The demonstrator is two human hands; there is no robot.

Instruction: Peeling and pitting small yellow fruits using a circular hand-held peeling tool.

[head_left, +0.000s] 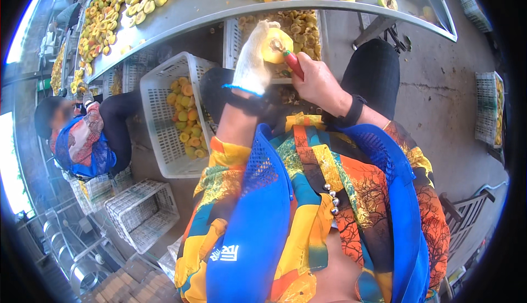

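My left hand [253,61], in a white cloth glove, holds a yellow halved peach [276,45] cut side up. My bare right hand [317,82] grips a red-handled pitting tool [293,63] whose tip sits in the peach's stone hollow. Both hands work above my lap, just under the edge of the metal table [219,7]. A white crate of pits and scraps [299,25] lies below the hands, partly hidden by them.
Many whole and halved peaches [118,6] cover the table. A tilted white crate [159,110] of peach halves stands at my left. Another person [82,138] sits further left beside an empty crate [143,212]. A wooden chair [466,212] is at the right.
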